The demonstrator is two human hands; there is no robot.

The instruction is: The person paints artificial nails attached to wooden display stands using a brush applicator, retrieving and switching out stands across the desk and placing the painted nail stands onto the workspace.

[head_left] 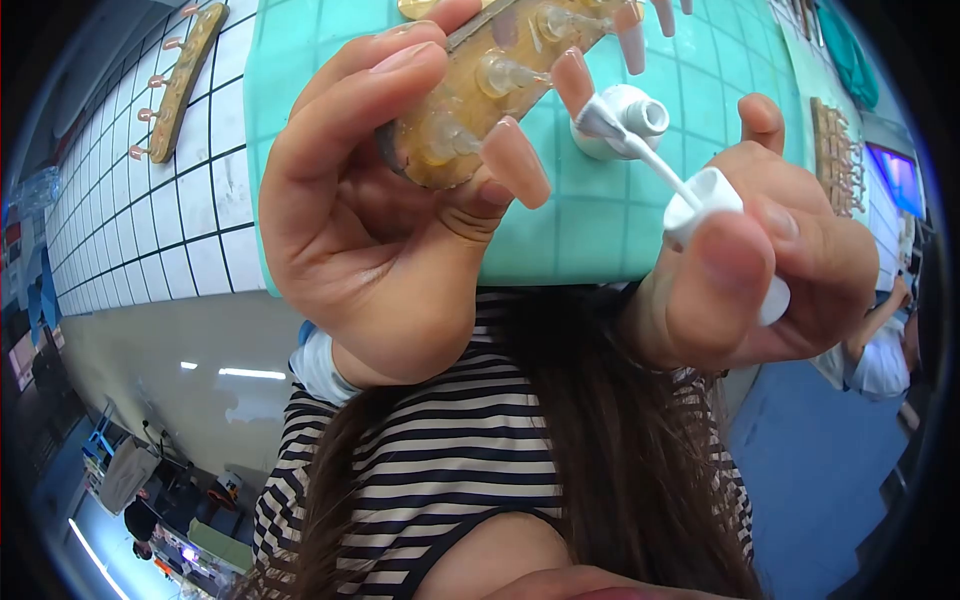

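My left hand [370, 250] is closed around the end of a yellowish display strip [455, 105], which bears false nails on clear stubby holders. A pinkish-nude false nail [515, 163] sticks out close to my left thumb. Farther along is a similar nail [572, 82]. My right hand [790, 255] pinches the white cap [703, 203] of a nail polish brush [655, 160]. The brush tip points at the second nail and appears at its lower edge; whether they touch, I cannot tell. Just behind the brush stands an open white polish bottle [590, 143], partly hidden.
Beneath my hands lies a green mat [570, 240] on a white tiled tabletop [215, 230]. Another strip with nails [187, 85] lies at the left, and several strips [835, 155] are at the right. Another person [880, 350] sits at the far right.
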